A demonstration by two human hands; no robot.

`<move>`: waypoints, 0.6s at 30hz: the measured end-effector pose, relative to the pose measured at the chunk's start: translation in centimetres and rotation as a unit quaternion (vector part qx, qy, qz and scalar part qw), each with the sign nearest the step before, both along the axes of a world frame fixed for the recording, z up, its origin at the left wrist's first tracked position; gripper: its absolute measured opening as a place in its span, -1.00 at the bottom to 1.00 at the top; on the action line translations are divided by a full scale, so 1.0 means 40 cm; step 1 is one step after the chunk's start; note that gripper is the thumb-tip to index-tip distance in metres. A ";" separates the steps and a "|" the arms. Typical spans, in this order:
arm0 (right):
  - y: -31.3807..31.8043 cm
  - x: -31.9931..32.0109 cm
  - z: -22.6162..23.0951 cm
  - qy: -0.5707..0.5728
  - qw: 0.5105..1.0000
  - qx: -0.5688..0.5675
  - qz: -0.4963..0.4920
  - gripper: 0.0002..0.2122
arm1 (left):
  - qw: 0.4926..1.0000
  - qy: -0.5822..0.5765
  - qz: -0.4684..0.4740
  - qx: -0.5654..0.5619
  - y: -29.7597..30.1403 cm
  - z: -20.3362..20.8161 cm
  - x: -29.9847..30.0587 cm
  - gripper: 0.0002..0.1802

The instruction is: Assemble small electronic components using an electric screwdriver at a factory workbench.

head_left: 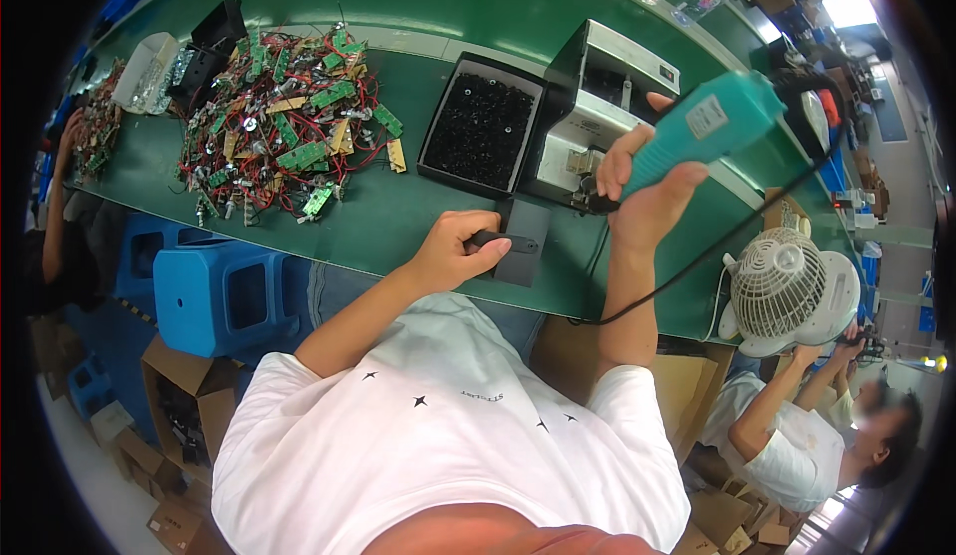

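My right hand is wrapped round a teal electric screwdriver with a black cord. Its dark tip reaches the front of a metal screw feeder; I cannot tell whether they touch. Near the table's front edge, my left hand is closed on a small black plastic piece, thumb on top. Below that piece lies a flat dark block or plate. A black tray filled with small dark parts stands between my left hand and the feeder.
A big heap of green circuit boards with red wires covers the table's left. A white fan stands at the right edge, with the cord hanging nearby. Blue stools are below left. Co-workers sit at both sides, one in a white shirt.
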State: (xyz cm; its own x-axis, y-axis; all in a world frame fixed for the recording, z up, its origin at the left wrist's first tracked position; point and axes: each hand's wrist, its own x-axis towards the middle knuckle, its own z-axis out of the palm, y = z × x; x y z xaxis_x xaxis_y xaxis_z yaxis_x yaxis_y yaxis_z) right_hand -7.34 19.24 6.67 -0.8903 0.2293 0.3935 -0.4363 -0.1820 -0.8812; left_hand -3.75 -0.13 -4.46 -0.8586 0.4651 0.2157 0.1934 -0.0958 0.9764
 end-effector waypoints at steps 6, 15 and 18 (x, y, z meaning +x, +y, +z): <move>-0.042 0.076 0.038 0.086 0.968 -0.182 0.151 -0.10 | 1.000 -0.006 0.007 -0.002 -0.001 0.001 -0.003 -0.83; -0.080 0.084 0.023 0.071 0.966 -0.184 0.167 -0.16 | 1.000 -0.016 0.003 -0.004 -0.001 0.001 0.001 -0.78; -0.083 0.079 0.017 0.057 0.966 -0.174 0.181 -0.15 | 1.000 -0.020 0.004 -0.004 -0.001 0.006 0.002 -0.77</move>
